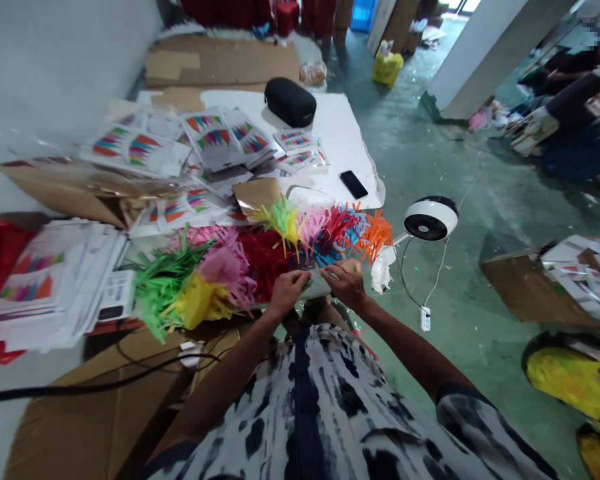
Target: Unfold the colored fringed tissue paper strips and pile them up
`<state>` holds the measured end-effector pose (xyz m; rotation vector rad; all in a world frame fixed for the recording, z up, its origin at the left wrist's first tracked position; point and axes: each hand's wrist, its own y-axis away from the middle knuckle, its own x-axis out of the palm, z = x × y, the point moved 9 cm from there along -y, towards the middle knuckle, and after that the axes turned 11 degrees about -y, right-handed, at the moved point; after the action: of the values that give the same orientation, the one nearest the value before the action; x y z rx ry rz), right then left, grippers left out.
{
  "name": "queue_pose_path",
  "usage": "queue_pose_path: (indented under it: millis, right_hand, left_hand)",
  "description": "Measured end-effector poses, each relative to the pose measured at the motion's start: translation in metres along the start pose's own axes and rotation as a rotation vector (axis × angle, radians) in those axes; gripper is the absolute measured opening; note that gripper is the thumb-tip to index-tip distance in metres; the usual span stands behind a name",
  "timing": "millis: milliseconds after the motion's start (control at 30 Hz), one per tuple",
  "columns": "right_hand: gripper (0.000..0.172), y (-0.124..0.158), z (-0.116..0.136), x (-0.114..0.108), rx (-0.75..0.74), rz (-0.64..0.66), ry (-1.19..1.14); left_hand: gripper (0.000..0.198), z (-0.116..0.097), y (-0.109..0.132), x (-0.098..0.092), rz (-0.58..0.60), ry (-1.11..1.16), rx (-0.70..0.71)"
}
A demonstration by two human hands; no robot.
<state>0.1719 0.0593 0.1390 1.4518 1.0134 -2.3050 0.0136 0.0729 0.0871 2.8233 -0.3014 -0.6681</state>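
Note:
Both hands are close together at the near edge of the table. My left hand [289,291] has its fingers pinched, with a bit of green at the fingertips that is too small to name. Facing it, my right hand [347,280] is also closed at the fingertips; what it grips cannot be made out. Beyond the hands lies a row of fringed paper tassels: light green, yellow, pink [313,229], red, blue and orange [377,235]. To the left are dark red fringes [265,260], a yellow bunch [200,301] and a green bunch [163,280].
Printed packets [213,140], a black case [290,102] and a phone [353,184] lie on the white table [337,120]. A white fan [431,218] stands at the right, its cord running to a power strip [425,319]. Farther right are a carton [530,287] and a person.

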Motion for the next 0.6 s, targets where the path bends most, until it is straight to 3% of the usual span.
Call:
queue_pose_path:
  millis: [100,233,367,500,600]
  right_hand:
    - [0.027,-0.031,0.005,-0.036,-0.081,-0.054,-0.018]
    - [0.032,-0.053,0.010,-0.070,-0.084,-0.099,-0.032]
    - [0.035,-0.062,0.022,-0.090,-0.119,-0.122,-0.018]
    - [0.033,-0.066,0.036,-0.106,-0.159,-0.176,0.023]
    - [0.036,-0.066,0.047,-0.113,-0.186,-0.180,0.031]
  left_hand:
    - [0.055,-0.019,-0.001,-0.001,0.168,0.397,-0.150]
    - [0.055,-0.051,0.008,-0.017,0.186,0.650,-0.155]
    - [0.054,-0.068,0.020,-0.023,0.248,0.733,-0.164]
    - [0.044,-0.073,0.031,-0.024,0.307,0.740,-0.167]
    - [0.039,-0.072,0.037,-0.026,0.282,0.757,-0.177]
